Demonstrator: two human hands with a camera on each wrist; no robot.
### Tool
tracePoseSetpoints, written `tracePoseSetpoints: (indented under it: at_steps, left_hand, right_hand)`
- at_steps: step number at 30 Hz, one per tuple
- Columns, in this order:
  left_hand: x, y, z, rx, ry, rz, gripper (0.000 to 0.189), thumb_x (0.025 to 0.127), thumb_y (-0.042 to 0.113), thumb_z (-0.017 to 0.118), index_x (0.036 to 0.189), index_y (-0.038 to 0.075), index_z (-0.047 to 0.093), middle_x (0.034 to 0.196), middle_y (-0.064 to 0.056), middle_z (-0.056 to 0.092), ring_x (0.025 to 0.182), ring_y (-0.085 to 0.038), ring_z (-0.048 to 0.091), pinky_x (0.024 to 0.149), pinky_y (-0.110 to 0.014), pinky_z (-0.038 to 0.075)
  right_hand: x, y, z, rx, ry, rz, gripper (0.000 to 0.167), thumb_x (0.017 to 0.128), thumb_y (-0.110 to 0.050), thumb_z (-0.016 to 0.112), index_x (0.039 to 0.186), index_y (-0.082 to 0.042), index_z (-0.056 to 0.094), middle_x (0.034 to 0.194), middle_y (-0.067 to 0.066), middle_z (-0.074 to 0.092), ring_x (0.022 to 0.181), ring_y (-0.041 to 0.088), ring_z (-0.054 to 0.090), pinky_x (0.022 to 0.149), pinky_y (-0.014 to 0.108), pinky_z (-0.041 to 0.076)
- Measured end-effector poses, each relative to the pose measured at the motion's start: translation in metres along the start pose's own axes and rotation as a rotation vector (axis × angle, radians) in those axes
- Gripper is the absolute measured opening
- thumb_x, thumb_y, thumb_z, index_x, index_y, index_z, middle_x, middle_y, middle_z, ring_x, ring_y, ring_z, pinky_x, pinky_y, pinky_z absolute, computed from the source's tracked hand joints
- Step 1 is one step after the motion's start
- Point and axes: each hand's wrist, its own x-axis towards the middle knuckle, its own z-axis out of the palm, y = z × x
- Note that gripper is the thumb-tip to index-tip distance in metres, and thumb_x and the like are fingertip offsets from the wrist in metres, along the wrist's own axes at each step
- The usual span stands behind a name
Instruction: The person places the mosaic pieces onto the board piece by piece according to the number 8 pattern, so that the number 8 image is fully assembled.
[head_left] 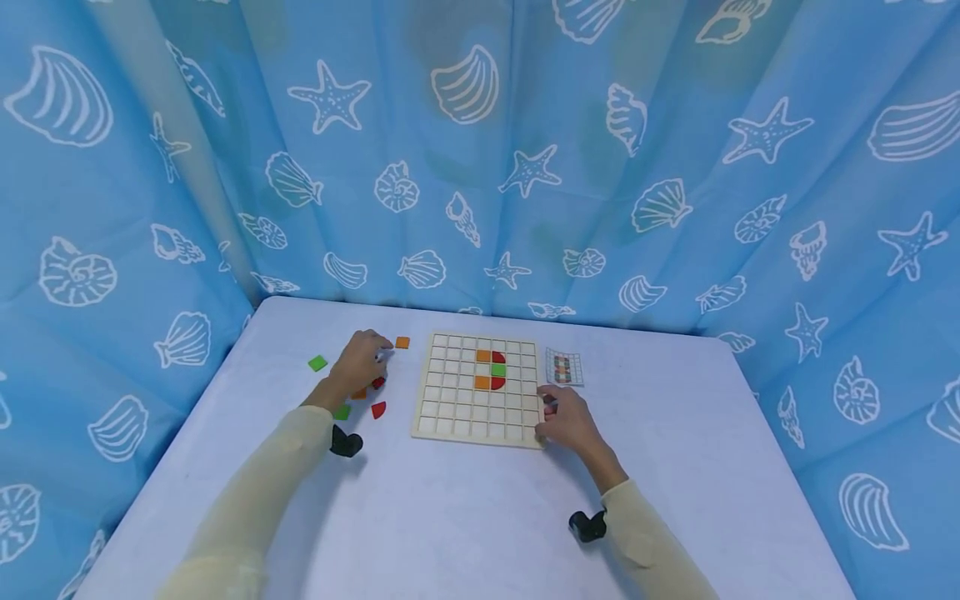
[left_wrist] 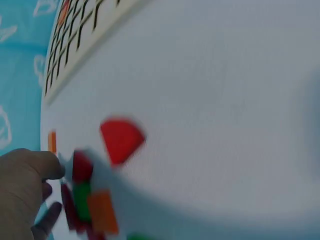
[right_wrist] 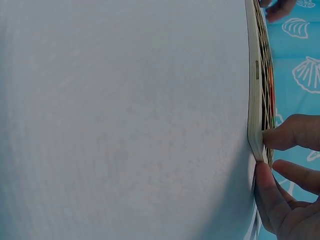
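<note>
A wooden grid board [head_left: 442, 427] lies flat, its cells holding orange squares [head_left: 482, 382], a green square [head_left: 498, 370] and red quarter-circle tiles [head_left: 498, 357]. Fingers and thumb of my right hand [head_left: 567, 419] hold the board's right edge by the near corner; the right wrist view shows this up close. Over loose tiles at the left hovers my left hand [head_left: 360, 362], fingers bent and apart, with no tile visible between them. Beneath and beside it, the left wrist view shows a red quarter-circle [left_wrist: 121, 140], a green tile [left_wrist: 81, 201] and an orange tile [left_wrist: 103, 212].
A small printed pattern card [head_left: 576, 369] lies right of the board. Another orange square [head_left: 402, 342] sits past the left fingertips, and a green square [head_left: 317, 363] lies farther left. Blue shell-print curtains [head_left: 480, 208] surround the white table [head_left: 450, 517].
</note>
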Motion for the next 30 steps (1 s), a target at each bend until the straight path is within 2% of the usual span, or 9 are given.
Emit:
tracePoseSetpoints:
  at_steps: [4, 10, 13, 18, 20, 23, 26, 30]
  left_hand:
    - [-0.003, -0.014, -0.012, 0.007, -0.039, -0.04, 0.036, 0.085, 0.007, 0.073, 0.12, 0.004, 0.066, 0.125, -0.019, 0.053, 0.118, -0.035, 0.046, 0.096, -0.045, 0.049]
    - [-0.006, -0.017, -0.019, -0.034, -0.078, -0.07, 0.036, 0.086, 0.002, 0.07, 0.121, 0.001, 0.065, 0.119, -0.02, 0.053, 0.11, -0.033, 0.05, 0.093, -0.043, 0.05]
    - [-0.003, -0.016, -0.018, -0.025, -0.066, -0.072, 0.034, 0.088, 0.009, 0.071, 0.121, 0.0, 0.064, 0.113, -0.018, 0.056, 0.103, -0.031, 0.053, 0.089, -0.04, 0.053]
    - [-0.001, -0.014, -0.01, -0.021, -0.018, -0.115, 0.034, 0.089, 0.025, 0.072, 0.114, 0.002, 0.063, 0.099, -0.013, 0.058, 0.085, -0.025, 0.056, 0.073, -0.03, 0.056]
    - [0.0, -0.014, -0.007, -0.016, 0.001, -0.099, 0.034, 0.089, 0.027, 0.072, 0.113, 0.004, 0.064, 0.1, -0.012, 0.059, 0.086, -0.025, 0.056, 0.075, -0.031, 0.056]
    - [-0.001, -0.014, -0.005, -0.02, 0.014, -0.038, 0.033, 0.086, 0.019, 0.073, 0.116, 0.007, 0.065, 0.11, -0.012, 0.057, 0.099, -0.027, 0.054, 0.086, -0.038, 0.054]
    - [0.0, -0.015, -0.007, -0.016, -0.018, 0.039, 0.035, 0.083, 0.008, 0.074, 0.117, 0.009, 0.067, 0.121, -0.013, 0.056, 0.113, -0.03, 0.049, 0.095, -0.045, 0.049]
    - [0.002, -0.017, -0.01, 0.006, -0.065, 0.078, 0.035, 0.081, 0.003, 0.076, 0.114, 0.01, 0.07, 0.123, -0.012, 0.057, 0.115, -0.03, 0.049, 0.098, -0.045, 0.047]
  right_hand:
    - [0.0, 0.001, 0.001, -0.003, 0.0, 0.003, 0.072, 0.067, -0.001, 0.082, 0.134, -0.005, 0.056, 0.111, 0.01, 0.055, 0.09, 0.022, 0.053, 0.073, 0.031, 0.05]
    - [-0.001, -0.001, -0.001, 0.001, -0.007, 0.006, 0.073, 0.067, -0.001, 0.081, 0.135, -0.004, 0.055, 0.112, 0.01, 0.056, 0.091, 0.022, 0.053, 0.074, 0.032, 0.05]
    - [-0.001, -0.001, -0.002, 0.004, -0.007, 0.004, 0.073, 0.067, 0.0, 0.081, 0.135, -0.003, 0.054, 0.112, 0.01, 0.056, 0.09, 0.022, 0.053, 0.073, 0.032, 0.05]
    - [0.001, 0.002, 0.001, 0.007, -0.001, 0.007, 0.072, 0.068, -0.001, 0.081, 0.134, -0.004, 0.055, 0.112, 0.009, 0.056, 0.09, 0.021, 0.053, 0.074, 0.032, 0.049]
    - [0.001, 0.003, 0.003, 0.004, -0.003, 0.011, 0.072, 0.068, -0.002, 0.082, 0.134, -0.005, 0.056, 0.112, 0.009, 0.056, 0.091, 0.021, 0.053, 0.075, 0.032, 0.049]
    - [0.001, 0.003, 0.003, 0.004, -0.003, 0.015, 0.072, 0.067, -0.001, 0.082, 0.134, -0.005, 0.056, 0.112, 0.009, 0.056, 0.091, 0.021, 0.053, 0.075, 0.032, 0.049]
    - [0.0, 0.002, 0.002, 0.004, 0.0, 0.017, 0.071, 0.067, -0.001, 0.082, 0.134, -0.006, 0.056, 0.113, 0.009, 0.056, 0.091, 0.021, 0.053, 0.076, 0.032, 0.049]
    - [0.0, 0.002, 0.001, 0.005, 0.004, 0.016, 0.071, 0.068, -0.001, 0.081, 0.134, -0.006, 0.056, 0.114, 0.009, 0.055, 0.092, 0.022, 0.053, 0.076, 0.032, 0.05]
